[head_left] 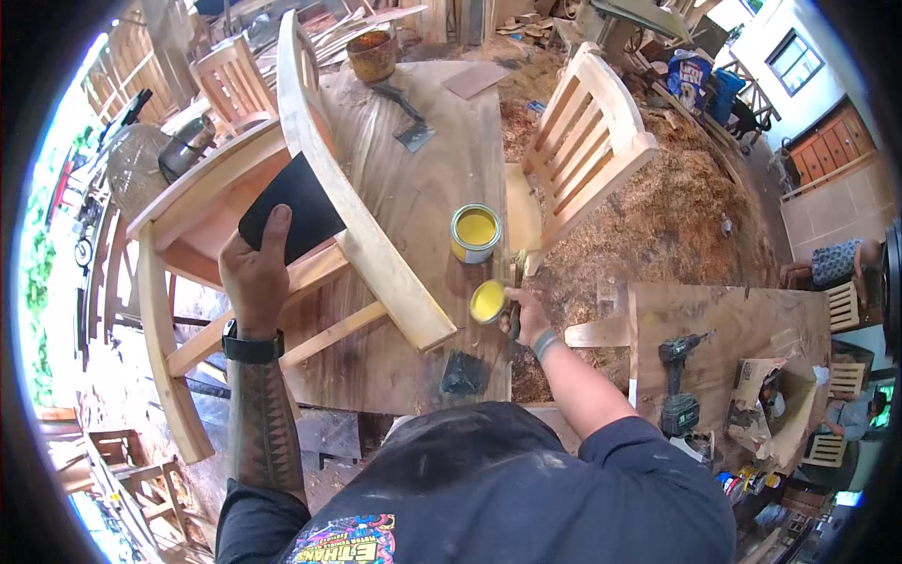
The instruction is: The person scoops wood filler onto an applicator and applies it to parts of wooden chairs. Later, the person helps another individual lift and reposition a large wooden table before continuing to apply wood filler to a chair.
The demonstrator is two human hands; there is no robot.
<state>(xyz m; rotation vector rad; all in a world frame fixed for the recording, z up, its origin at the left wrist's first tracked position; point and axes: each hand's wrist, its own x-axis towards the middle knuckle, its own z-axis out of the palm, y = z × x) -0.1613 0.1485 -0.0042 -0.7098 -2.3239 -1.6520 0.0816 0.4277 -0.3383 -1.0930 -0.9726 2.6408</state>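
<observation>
An open can of yellow paste (473, 254) stands upright on the wooden counter (423, 188), just beyond the right hand (529, 315), its open mouth uncovered and seemingly placed within that hand's easy reach. The right hand grips a small yellow-coated lid (488, 301) by its edge, between the can and the body; the fingers appear to pinch the near side so that the coated face remains exposed. Whether those fingers also hold a tool is unclear. The left hand (254, 268) holds a flat black sheet (299, 202), thumb on top and fingers hidden beneath, probably to support it from both sides. Around and under the left hand lies a pale wooden chair (399, 287), tipped over at the counter's left side, an attitude that turns its long curved member towards the person. Between the hands, nearer the body, rests a dark crumpled piece (464, 373). Farther ahead of both hands are a scraper (413, 137), a stained bucket (371, 61) and a brown sheet (476, 80). Another slatted chair (583, 150) stands beyond the right hand, while a cordless drill (678, 414) and cardboard box (752, 418) sit off to its right.
</observation>
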